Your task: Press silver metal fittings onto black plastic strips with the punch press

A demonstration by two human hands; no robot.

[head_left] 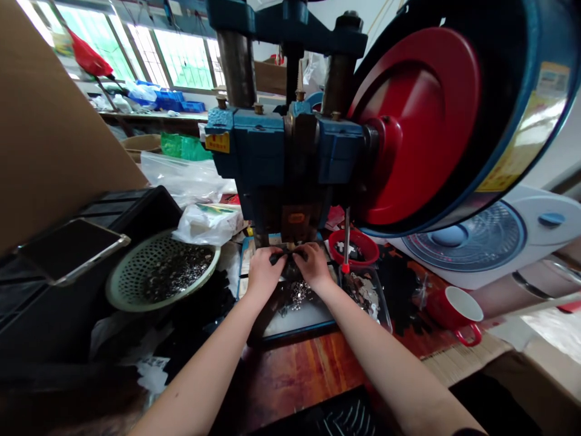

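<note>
Both hands are under the ram of a blue bench press (258,151). My left hand (264,271) has its thumb and fingers pinched together on one end of a small dark piece (290,259). From the other side my right hand (314,267) pinches the same piece, though the fingers hide most of it and its kind is unclear. Below the hands, small shiny metal bits (299,295) lie scattered on the press bed (290,324).
A pale green colander (124,281) of dark and shiny bits stands left, beside a phone (75,249). Right are a red basket (374,251), a clear tray of scraps (385,309) and a red mug (447,312). A large red flywheel (422,133) overhangs that side.
</note>
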